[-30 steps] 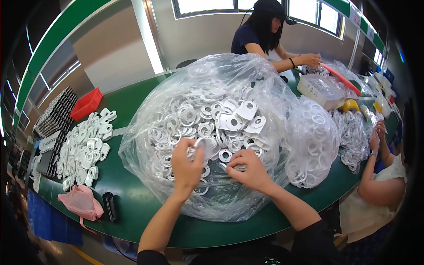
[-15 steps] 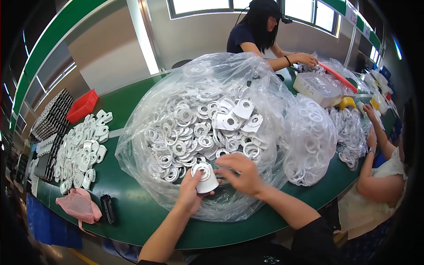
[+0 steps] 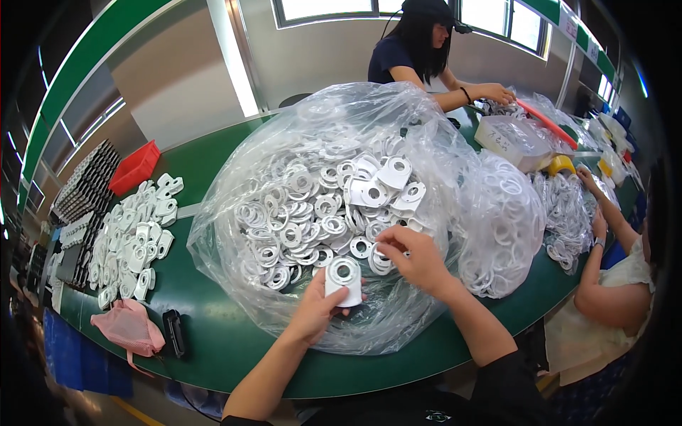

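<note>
My left hand grips a white plastic part, a rounded plate with a raised ring around a hole, its face turned up. To the right, my right hand is bent with its fingertips drawn together at the near edge of a heap of similar parts. White rings lie right beside those fingertips; whether one is between them I cannot make out. The heap of white parts fills a large clear plastic bag, opened out on the green table.
Loose white parts lie at left, near a red bin and stacked dark trays. A pink pouch and a black case sit at the front left. Bagged rings stand right; two co-workers handle parts beyond.
My left hand has tilted the white part so its ringed face shows and shifted slightly right. My right hand has moved away from it, right and forward, to the heap's edge.
</note>
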### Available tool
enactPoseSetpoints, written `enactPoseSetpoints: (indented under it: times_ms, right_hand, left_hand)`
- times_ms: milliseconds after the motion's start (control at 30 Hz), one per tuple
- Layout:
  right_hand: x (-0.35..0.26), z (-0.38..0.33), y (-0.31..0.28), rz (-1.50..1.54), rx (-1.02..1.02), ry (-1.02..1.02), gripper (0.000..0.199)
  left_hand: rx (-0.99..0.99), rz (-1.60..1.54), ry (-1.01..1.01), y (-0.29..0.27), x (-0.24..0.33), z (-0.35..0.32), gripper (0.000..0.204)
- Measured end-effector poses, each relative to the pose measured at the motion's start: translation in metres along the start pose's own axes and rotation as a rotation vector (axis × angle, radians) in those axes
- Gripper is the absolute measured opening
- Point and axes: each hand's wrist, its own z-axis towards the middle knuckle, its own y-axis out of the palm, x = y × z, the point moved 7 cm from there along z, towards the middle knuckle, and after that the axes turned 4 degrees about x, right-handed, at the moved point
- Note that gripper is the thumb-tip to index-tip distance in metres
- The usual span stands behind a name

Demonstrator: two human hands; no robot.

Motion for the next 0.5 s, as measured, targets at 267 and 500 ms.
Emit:
enactPoseSetpoints:
  times_ms: [267, 500]
  right_hand:
    - [-0.018, -0.017, 0.032, 0.027, -0.092, -0.348, 0.018]
    - [-0.023, -0.022, 0.040, -0.147, -0.189, -0.399, 0.025]
  left_hand:
    - [-0.152, 0.155, -0.075, 0.014, -0.009, -0.005, 0.057]
    - [-0.155, 0.181, -0.114, 0.019, -0.006, -0.011, 0.055]
